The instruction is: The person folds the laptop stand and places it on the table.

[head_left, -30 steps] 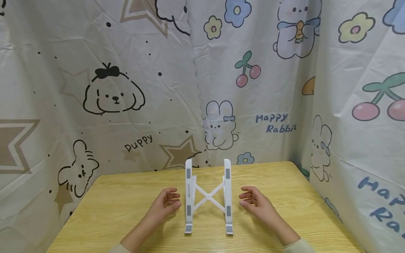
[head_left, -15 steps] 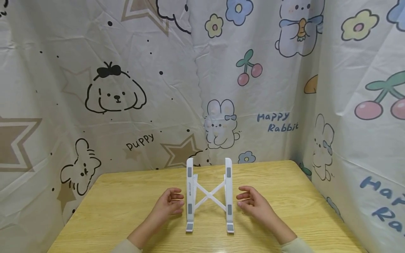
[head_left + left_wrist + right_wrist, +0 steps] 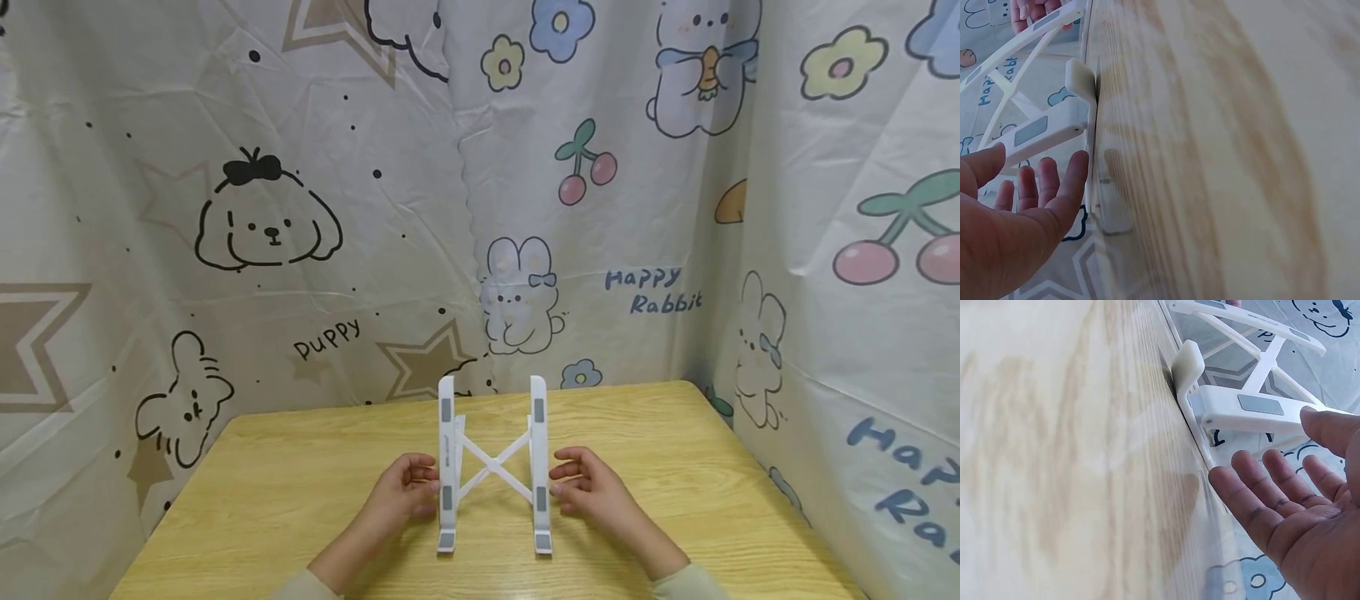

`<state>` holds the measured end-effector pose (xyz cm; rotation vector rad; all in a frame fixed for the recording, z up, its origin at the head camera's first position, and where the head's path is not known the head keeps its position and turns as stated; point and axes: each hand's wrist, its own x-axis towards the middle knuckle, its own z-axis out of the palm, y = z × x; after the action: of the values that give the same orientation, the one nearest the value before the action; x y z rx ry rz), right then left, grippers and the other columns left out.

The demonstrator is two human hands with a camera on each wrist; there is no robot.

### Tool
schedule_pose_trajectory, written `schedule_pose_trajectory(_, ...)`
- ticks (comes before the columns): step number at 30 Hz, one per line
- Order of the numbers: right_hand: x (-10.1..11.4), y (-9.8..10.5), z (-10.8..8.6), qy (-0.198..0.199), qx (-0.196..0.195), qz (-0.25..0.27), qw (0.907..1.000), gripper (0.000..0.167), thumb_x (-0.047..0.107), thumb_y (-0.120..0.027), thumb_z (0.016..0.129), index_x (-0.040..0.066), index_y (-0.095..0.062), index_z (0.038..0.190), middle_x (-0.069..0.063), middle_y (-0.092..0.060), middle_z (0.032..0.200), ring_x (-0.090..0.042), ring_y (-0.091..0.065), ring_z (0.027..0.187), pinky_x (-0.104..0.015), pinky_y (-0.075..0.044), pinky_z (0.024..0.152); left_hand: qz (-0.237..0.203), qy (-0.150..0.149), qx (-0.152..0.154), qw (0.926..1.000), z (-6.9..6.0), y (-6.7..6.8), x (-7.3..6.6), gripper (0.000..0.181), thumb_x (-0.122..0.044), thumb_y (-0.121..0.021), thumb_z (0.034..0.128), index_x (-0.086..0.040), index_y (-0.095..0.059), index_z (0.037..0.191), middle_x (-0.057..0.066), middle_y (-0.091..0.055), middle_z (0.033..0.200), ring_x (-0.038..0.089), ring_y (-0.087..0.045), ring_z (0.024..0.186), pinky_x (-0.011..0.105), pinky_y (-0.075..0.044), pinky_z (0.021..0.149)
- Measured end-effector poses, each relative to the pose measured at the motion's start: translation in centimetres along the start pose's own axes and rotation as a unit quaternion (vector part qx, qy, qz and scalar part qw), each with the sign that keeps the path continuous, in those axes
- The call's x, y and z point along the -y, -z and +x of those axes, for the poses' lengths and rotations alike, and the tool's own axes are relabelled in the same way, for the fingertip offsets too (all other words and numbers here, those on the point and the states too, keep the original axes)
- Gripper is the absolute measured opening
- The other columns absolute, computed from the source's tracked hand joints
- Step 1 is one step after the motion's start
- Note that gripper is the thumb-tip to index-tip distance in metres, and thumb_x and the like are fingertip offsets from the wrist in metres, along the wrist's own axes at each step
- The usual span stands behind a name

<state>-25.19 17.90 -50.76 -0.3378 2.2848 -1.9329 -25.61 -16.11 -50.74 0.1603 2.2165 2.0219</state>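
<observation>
A white folding laptop stand (image 3: 493, 465) stands unfolded on the table, its two side rails joined by an X-shaped brace. Grey pads line the rails, and upturned lips sit at the near ends. My left hand (image 3: 396, 498) is beside the left rail, fingers loosely bent. On the other side, my right hand (image 3: 597, 497) is beside the right rail in a like pose. In the left wrist view the thumb of the left hand (image 3: 1013, 234) overlaps the rail; in the right wrist view that of the right hand (image 3: 1310, 519) does too. Whether either thumb touches, I cannot tell.
The wood-grain table (image 3: 300, 458) extends to both sides of the stand and behind it. A cream curtain (image 3: 390, 225) printed with puppies, rabbits, cherries and flowers hangs behind the table and along its sides.
Both hands have moved inward, from a small gap on each side to right beside the rails. The laptop stand has stayed in place; the head view shifts slightly.
</observation>
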Motion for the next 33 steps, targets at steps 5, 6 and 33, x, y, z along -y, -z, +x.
schedule_pose_trajectory(5, -0.3, -0.4, 0.1, -0.019, 0.000, 0.016, 0.9997, 0.052, 0.011, -0.072, 0.096, -0.002, -0.046, 0.139, -0.022, -0.061, 0.125, -0.027, -0.066, 0.102, -0.045, -0.063, 0.078, 0.013, -0.001, -0.006, 0.9999, 0.1, -0.1, 0.0, 0.039, -0.001, -0.068, 0.0955, 0.006, -0.053, 0.130, 0.018, -0.062, 0.116, 0.019, -0.061, 0.097, 0.038, -0.061, 0.081)
schedule_pose_trajectory(6, -0.4, -0.4, 0.1, -0.020, 0.001, 0.018, 0.9997, 0.051, 0.010, -0.072, 0.096, -0.002, -0.046, 0.139, -0.022, -0.060, 0.125, -0.027, -0.066, 0.102, -0.046, -0.063, 0.078, 0.015, 0.000, -0.008, 0.9998, 0.1, -0.2, 0.0, 0.038, -0.001, -0.069, 0.0951, 0.006, -0.054, 0.130, 0.017, -0.062, 0.115, 0.019, -0.060, 0.097, 0.035, -0.060, 0.081)
schedule_pose_trajectory(33, -0.7, -1.2, 0.6, -0.001, 0.002, 0.052, 0.9986, 0.044, 0.000, -0.071, 0.093, -0.006, -0.050, 0.130, -0.023, -0.060, 0.113, -0.025, -0.066, 0.093, -0.050, -0.064, 0.071, -0.025, 0.013, -0.010, 0.9996, 1.1, -0.5, 0.5, 0.036, 0.002, -0.069, 0.0946, 0.005, -0.055, 0.127, 0.013, -0.059, 0.110, 0.020, -0.061, 0.091, 0.049, -0.063, 0.071)
